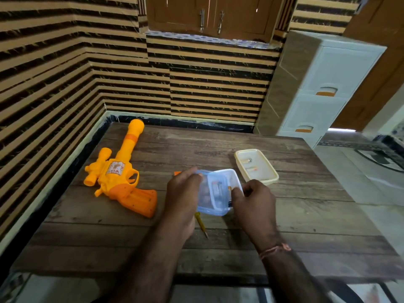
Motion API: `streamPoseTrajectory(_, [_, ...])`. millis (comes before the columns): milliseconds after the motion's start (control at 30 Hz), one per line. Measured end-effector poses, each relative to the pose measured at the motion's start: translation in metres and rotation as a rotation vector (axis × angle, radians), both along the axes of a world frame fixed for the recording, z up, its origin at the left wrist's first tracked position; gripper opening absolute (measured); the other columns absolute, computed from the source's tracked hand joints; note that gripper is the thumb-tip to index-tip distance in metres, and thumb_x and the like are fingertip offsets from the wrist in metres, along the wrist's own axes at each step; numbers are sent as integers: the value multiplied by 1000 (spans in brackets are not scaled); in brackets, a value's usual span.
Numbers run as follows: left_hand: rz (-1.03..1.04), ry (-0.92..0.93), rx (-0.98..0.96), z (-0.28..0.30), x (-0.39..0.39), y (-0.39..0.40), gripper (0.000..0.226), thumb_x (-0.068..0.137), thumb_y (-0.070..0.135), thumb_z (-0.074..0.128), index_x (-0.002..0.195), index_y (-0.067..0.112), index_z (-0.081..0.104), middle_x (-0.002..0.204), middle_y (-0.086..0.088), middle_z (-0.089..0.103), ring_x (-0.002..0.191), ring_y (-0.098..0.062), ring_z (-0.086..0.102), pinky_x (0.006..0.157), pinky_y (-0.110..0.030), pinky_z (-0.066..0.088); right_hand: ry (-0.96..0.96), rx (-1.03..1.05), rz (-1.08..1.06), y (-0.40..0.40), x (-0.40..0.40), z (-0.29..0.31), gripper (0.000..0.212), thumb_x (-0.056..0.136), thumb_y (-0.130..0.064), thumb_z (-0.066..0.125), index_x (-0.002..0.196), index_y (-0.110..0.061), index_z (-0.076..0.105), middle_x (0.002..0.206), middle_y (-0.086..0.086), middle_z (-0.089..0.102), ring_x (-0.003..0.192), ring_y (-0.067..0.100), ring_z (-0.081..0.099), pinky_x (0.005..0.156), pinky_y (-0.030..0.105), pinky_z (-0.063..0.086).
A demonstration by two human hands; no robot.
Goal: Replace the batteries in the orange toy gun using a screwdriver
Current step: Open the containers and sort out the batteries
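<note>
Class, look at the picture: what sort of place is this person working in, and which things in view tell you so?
Probably a room in a home, not a workshop. Clues: striped wallpaper, a white plastic drawer unit by the wall, a wooden cupboard with handles above, and a wood-look table holding an orange toy gun.

Table (pixel 240 241), lower half of frame: wood-grain plank surface, matt, weathered look.
Toy gun (pixel 122 178), left of centre: orange and yellow moulded plastic, smooth, slight sheen; paper-like sticker on its side.
Box (pixel 215 193), centre: clear bluish plastic, glossy, see-through.
Lid (pixel 256 166), right of centre: cream plastic, translucent, smooth.
Screwdriver (pixel 201 225), below the box: yellow plastic handle, dull metal tip.
Drawer unit (pixel 323 84), upper right: white plastic, matt fronts.
Wall (pixel 54 73), upper left: striped covering, rough-textured.
</note>
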State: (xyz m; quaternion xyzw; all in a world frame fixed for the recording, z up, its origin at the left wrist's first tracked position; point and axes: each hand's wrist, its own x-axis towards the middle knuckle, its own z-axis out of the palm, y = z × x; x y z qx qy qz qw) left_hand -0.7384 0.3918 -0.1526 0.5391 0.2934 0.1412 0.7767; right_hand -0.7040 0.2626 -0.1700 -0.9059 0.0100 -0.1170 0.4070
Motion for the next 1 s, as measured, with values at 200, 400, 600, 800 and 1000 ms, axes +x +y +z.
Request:
streamPoseTrajectory(200, [182, 59, 165, -11, 8, 17, 43, 83, -5, 56, 121, 14, 63, 100, -13, 68, 79, -22, 62, 62, -30, 49, 12, 99, -59, -3, 1, 6, 26, 79, -19, 69, 60, -18, 52, 55, -11, 52, 62, 20, 52, 58, 28, 27])
streamPoseTrajectory(400, [190, 40, 308, -6, 4, 16, 45, 86, 0, 56, 129, 16, 59, 112, -5, 66, 96, -22, 64, 59, -26, 47, 6, 137, -28, 5, -6, 8, 28, 79, -19, 68, 59, -20, 49, 57, -9, 55, 55, 0, 49, 55, 26, 30])
streamPoseTrajectory(600, [14, -3, 238, -3, 1, 6, 43, 86, 10, 68, 128, 11, 60, 108, -8, 71, 85, -19, 70, 63, -29, 55, -14, 134, 5, 8, -11, 3, 25, 79, -21, 69, 63, -22, 49, 60, -9, 55, 57, 2, 49, 58, 26, 33])
streamPoseTrajectory(800, [-92, -50, 93, -2, -1, 0, 39, 90, 11, 67, 129, 9, 61, 106, -9, 71, 86, -11, 67, 75, -27, 54, -21, 226, 36, 12, -9, -7, 20, 81, -18, 69, 69, -19, 53, 63, -9, 58, 56, 0, 53, 53, 19, 39])
streamPoseTrajectory(1000, [-83, -58, 610, -10, -1, 0, 60, 77, -10, 68, 127, 24, 60, 118, 3, 67, 99, -14, 64, 86, -35, 56, 69, 440, 66, 17, -7, -16, 11, 85, -13, 68, 79, -12, 60, 73, 5, 68, 69, 21, 65, 65, 32, 52])
